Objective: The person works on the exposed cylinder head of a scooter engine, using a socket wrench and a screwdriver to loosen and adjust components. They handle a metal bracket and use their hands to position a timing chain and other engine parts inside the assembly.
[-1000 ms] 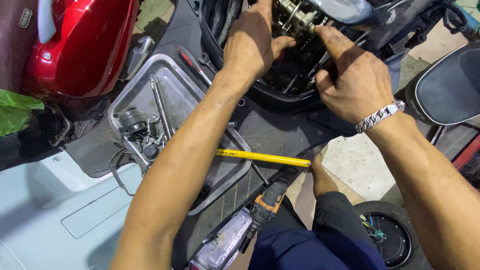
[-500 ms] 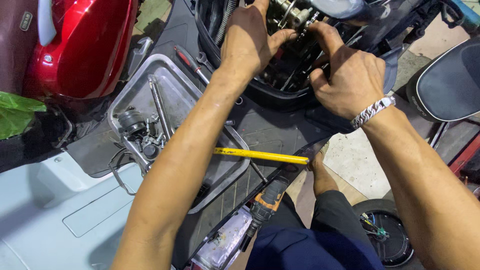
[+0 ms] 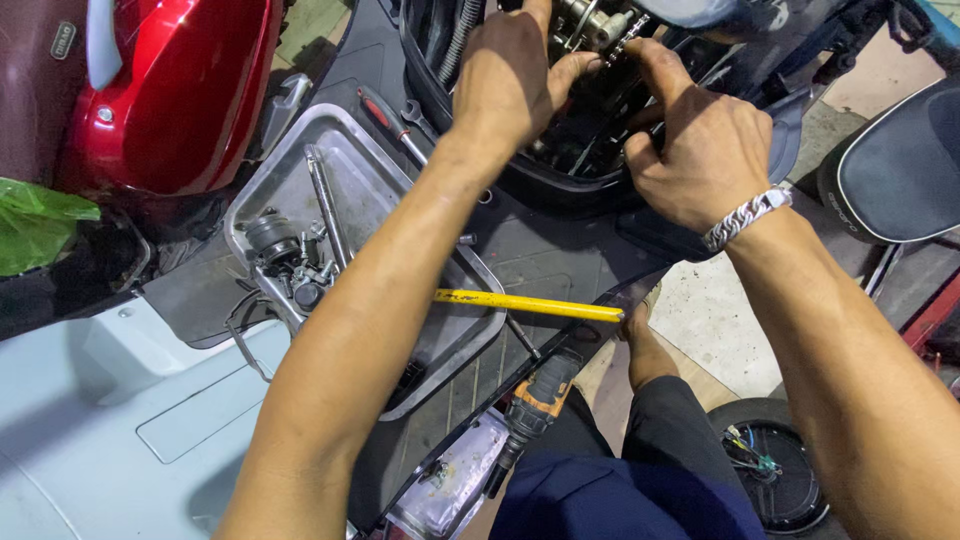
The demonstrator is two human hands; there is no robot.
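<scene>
Inside the open black scooter body (image 3: 520, 180) at the top of the head view, both hands work on a metal engine assembly (image 3: 600, 30). Left hand (image 3: 510, 85) curls its fingers loosely over the parts; right hand (image 3: 700, 140) pinches toward them, a chain bracelet (image 3: 745, 215) on the wrist. Whether either grip is fully shut is hidden. Below lie a metal tray (image 3: 390, 190) and a yellow-handled tool (image 3: 530, 304).

Left hand (image 3: 515, 85) and right hand (image 3: 700, 150) gripping engine parts (image 3: 600, 25), metal tray (image 3: 350, 165) beside, yellow rod (image 3: 530, 303)
</scene>
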